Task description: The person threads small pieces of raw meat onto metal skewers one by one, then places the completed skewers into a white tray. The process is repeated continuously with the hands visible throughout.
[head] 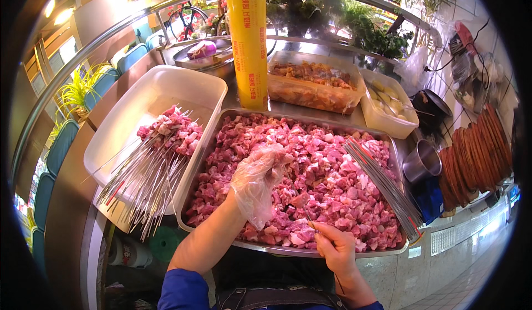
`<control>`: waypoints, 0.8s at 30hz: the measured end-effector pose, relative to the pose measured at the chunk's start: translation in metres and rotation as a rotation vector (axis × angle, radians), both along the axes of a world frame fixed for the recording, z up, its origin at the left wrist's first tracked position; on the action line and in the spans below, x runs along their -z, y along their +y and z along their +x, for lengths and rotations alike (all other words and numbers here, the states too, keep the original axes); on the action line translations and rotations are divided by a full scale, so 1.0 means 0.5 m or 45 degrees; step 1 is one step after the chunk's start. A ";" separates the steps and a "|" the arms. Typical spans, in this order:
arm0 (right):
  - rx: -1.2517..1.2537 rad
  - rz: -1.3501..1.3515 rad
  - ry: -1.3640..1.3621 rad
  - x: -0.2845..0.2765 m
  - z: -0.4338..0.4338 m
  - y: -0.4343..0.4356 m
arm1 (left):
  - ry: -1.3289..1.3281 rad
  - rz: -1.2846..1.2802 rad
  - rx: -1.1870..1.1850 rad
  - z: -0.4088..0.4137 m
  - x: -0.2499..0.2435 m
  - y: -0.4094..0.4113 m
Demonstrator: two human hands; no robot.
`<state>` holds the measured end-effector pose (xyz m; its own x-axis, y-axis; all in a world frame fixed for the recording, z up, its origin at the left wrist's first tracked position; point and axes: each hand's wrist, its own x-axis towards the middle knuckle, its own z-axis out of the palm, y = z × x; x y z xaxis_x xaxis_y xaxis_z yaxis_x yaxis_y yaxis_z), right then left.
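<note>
My left hand, in a clear plastic glove, is over diced raw meat in a wide metal tray. Its fingers are curled near the meat, and whether they grip a piece is hidden. Bare, my right hand grips a thin metal skewer at the tray's near edge, the tip pointing towards the meat. A bundle of bare metal skewers lies across the tray's right side. To the left, loaded skewers rest in a white plastic tub, their bare ends over its near rim.
A yellow roll of cling film stands behind the tray. Beyond are a tub of marinated meat, a tub of pale round pieces and a bowl with a purple onion. A metal cup sits right of the tray.
</note>
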<state>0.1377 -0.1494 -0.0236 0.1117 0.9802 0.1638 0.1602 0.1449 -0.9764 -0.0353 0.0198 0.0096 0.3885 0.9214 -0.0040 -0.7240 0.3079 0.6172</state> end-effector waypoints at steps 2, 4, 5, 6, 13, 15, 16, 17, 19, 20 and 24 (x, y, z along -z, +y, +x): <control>0.001 0.001 0.016 -0.004 -0.001 0.000 | 0.054 0.035 -0.032 -0.002 0.008 0.007; 0.009 -0.003 0.041 -0.006 -0.002 0.000 | 0.115 0.003 0.004 0.000 0.001 0.001; 0.014 -0.007 0.056 -0.006 -0.002 0.000 | 0.146 -0.013 0.022 0.000 -0.001 -0.001; 0.017 -0.010 0.071 -0.006 -0.003 0.000 | 0.135 0.009 0.031 0.000 0.000 0.000; -0.021 0.006 0.061 -0.004 0.000 0.000 | 0.230 0.145 0.099 -0.011 -0.001 0.005; -0.030 0.014 0.061 -0.002 0.002 -0.001 | 0.254 0.157 0.131 -0.015 -0.005 0.006; -0.035 0.017 0.056 -0.001 0.003 -0.001 | 0.260 0.150 0.144 -0.017 -0.011 0.004; -0.040 0.019 0.052 0.000 0.003 -0.001 | 0.267 0.142 0.157 -0.019 -0.017 0.002; -0.038 0.023 0.048 0.002 0.004 0.000 | 0.281 0.098 0.125 -0.014 -0.024 -0.005; -0.032 0.025 0.049 0.004 0.005 0.000 | 0.287 0.076 0.110 -0.012 -0.025 -0.007; -0.001 0.021 0.042 0.005 0.001 -0.001 | 0.276 0.073 0.160 -0.013 -0.016 -0.004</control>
